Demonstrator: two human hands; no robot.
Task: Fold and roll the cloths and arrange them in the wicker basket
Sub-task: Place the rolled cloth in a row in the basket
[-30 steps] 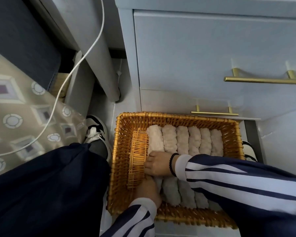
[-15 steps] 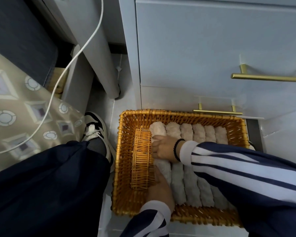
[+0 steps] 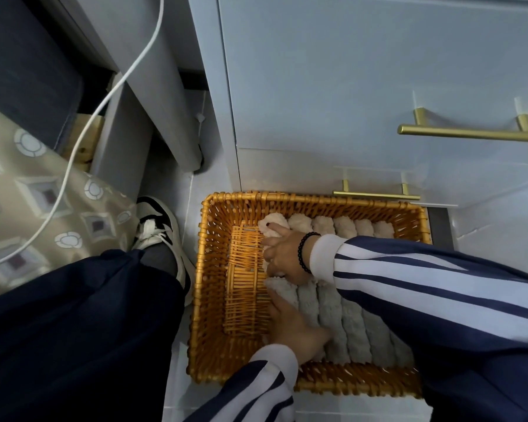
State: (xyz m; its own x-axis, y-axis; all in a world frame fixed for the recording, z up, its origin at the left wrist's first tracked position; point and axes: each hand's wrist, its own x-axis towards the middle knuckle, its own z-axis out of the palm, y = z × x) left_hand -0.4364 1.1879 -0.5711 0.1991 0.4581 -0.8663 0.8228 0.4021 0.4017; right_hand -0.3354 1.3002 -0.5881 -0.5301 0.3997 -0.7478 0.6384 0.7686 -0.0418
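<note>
- Head view: a wicker basket stood on the floor against a pale drawer unit with brass handles.
- Six rolled cloths lay side by side in the basket, filling its right part; the woven bottom at the left showed bare.
- Each roll's long axis ran from the near wall to the far wall, parallel to the short sides; the far ends pointed at the drawers.
- The leftmost roll was the one in hand, lying at the edge of the bare strip.
- The right hand, in a striped sleeve with a bead bracelet at the wrist, lay over the far half of that roll with fingers bent down on it; whether it gripped or only pressed, I could not tell.
- The left hand lay on the near half with fingers fairly straight, pressing rather than gripping.
- The cloths looked like fleecy terry: soft, light, not slippery, and likely to spring open if let go loosely.
- Best hold, in my judgement, is across the roll at both ends together, so that the outer flap stays trapped.
- A white cable hung over the patterned cloth at left, well apart from the basket; a shoe stood beside it.
</note>
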